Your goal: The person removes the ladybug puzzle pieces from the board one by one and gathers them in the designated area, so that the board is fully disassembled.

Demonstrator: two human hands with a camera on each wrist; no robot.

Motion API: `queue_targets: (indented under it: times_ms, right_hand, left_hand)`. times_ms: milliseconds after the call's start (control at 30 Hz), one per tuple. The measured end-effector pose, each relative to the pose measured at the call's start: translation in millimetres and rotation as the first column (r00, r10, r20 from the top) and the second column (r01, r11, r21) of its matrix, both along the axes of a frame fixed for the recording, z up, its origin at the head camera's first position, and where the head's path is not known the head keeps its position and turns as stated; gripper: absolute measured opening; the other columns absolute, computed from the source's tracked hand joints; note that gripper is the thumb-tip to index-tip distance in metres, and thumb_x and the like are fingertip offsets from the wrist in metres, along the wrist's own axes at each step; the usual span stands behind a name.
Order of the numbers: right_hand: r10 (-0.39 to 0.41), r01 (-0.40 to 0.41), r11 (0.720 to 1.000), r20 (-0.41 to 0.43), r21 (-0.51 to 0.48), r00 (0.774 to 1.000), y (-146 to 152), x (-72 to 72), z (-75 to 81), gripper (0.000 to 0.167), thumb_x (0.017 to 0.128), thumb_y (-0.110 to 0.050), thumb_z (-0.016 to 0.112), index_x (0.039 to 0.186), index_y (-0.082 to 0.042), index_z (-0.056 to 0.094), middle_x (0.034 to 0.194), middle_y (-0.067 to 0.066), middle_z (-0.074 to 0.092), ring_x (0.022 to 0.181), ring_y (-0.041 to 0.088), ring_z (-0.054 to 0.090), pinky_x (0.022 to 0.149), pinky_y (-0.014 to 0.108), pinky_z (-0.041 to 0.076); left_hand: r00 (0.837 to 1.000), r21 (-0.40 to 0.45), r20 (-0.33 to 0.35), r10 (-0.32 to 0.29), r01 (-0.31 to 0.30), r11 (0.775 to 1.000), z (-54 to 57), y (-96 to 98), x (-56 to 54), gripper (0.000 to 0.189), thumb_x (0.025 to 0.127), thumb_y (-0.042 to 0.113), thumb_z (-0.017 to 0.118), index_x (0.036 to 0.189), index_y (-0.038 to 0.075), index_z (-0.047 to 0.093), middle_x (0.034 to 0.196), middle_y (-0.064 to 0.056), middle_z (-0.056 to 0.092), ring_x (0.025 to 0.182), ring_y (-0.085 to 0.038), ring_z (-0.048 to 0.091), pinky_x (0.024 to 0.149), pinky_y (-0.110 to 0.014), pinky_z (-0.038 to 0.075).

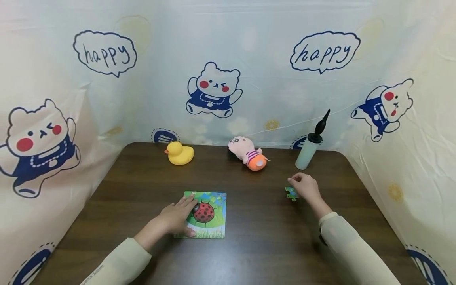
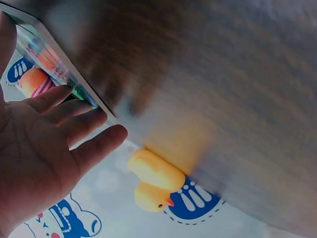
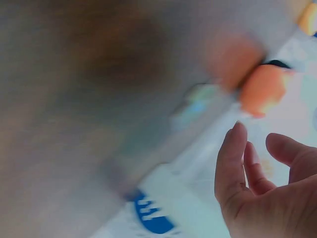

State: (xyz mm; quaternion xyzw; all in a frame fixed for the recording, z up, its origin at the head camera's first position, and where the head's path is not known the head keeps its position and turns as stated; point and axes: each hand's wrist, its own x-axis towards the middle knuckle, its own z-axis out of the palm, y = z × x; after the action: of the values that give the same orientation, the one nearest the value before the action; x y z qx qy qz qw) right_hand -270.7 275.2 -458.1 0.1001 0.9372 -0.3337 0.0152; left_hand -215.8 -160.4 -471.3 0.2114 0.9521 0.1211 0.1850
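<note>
A square ladybug puzzle [image 1: 213, 227] lies flat on the table, left of the middle in the head view. My left hand [image 1: 177, 217] rests on its left side with fingers extended and thumb near the bottom edge. The puzzle's edge [image 2: 74, 68] runs beside the fingertips in the left wrist view. To the right, a small green and blue jigsaw piece [image 1: 291, 193] lies on the wood. Right beside it is my right hand [image 1: 305, 186], its fingers softly bent. In the right wrist view, thumb and fingers stand apart with nothing between them; the piece [image 3: 194, 105] looks blurred.
Along the back of the brown table [image 1: 249, 257] stand a yellow rubber duck [image 1: 181, 154], a plush doll [image 1: 246, 152] lying over, and a pale green hand pump [image 1: 307, 154] with a black nozzle. A printed cloth [image 1: 267, 79] hangs behind and at both sides.
</note>
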Motion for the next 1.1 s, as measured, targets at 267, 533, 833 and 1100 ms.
queue_targets:
  times_ms: [267,533,833,1100]
  right_hand:
    - [0.089,-0.092,0.996,-0.110,-0.018,0.990,-28.9,10.7,27.4,0.026,0.092,-0.033,0.059,0.103,-0.010,0.066,0.098,0.009,0.066,0.084,0.022,0.057,0.074,0.037,0.048]
    - [0.112,-0.112,0.994,-0.144,0.007,0.983,-42.7,19.6,34.7,0.020,0.090,-0.025,0.063,0.100,-0.008,0.066,0.091,0.009,0.065,0.079,0.022,0.055,0.069,0.034,0.046]
    - [0.139,-0.142,0.990,-0.166,-0.003,0.976,-55.3,24.3,16.9,0.017,0.090,-0.024,0.065,0.097,-0.010,0.068,0.087,0.006,0.066,0.075,0.020,0.056,0.064,0.031,0.045]
    - [0.136,-0.138,0.990,-0.150,-0.004,0.979,-71.7,27.3,11.0,0.019,0.092,-0.029,0.060,0.098,-0.012,0.068,0.092,0.005,0.068,0.081,0.020,0.058,0.071,0.036,0.047]
  left_hand:
    - [0.994,-0.071,-0.087,-0.066,0.060,0.996,2.7,-0.8,-11.4,0.105,0.061,0.057,0.079,0.143,0.005,0.038,0.152,-0.019,0.025,0.137,-0.039,0.027,0.103,-0.064,0.025]
    - [0.991,-0.137,-0.128,-0.028,0.010,0.990,5.1,-8.5,-13.8,0.108,0.059,0.058,0.079,0.143,0.005,0.038,0.151,-0.014,0.031,0.139,-0.038,0.024,0.105,-0.064,0.020]
    - [0.994,-0.159,-0.105,-0.001,-0.016,0.987,4.2,-13.2,-11.0,0.104,0.063,0.056,0.078,0.144,0.005,0.037,0.152,-0.013,0.030,0.138,-0.038,0.027,0.105,-0.063,0.021]
    - [0.997,-0.161,-0.073,0.017,-0.029,0.987,2.6,-10.0,-9.0,0.105,0.066,0.058,0.076,0.145,0.003,0.033,0.153,-0.016,0.026,0.136,-0.039,0.030,0.107,-0.058,0.025]
